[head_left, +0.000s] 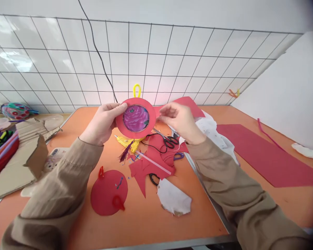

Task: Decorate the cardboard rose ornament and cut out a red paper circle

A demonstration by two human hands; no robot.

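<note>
My left hand (108,119) pinches the left edge of a round red paper ornament (153,121), thumb in front. In its middle is purple flower-patterned fabric (135,118). A yellow loop (137,91) stands at its top, and a purple tassel (125,151) hangs below. At the ornament's right edge is my right hand (176,118), slightly blurred, its fingers loosely bent and apart with nothing seen in them; whether a fingertip touches the rim I cannot tell. Beneath the ornament lies a yellow glue gun (129,141) with a clear glue stick (155,162) at its back.
Black-handled scissors (170,141), red paper scraps (138,170) and a white fabric piece (174,197) lie on the orange table (146,229). Nearer left is a red paper circle (101,198). Cardboard (28,146) and a phone (54,154) are at left, red sheets (263,152) at right.
</note>
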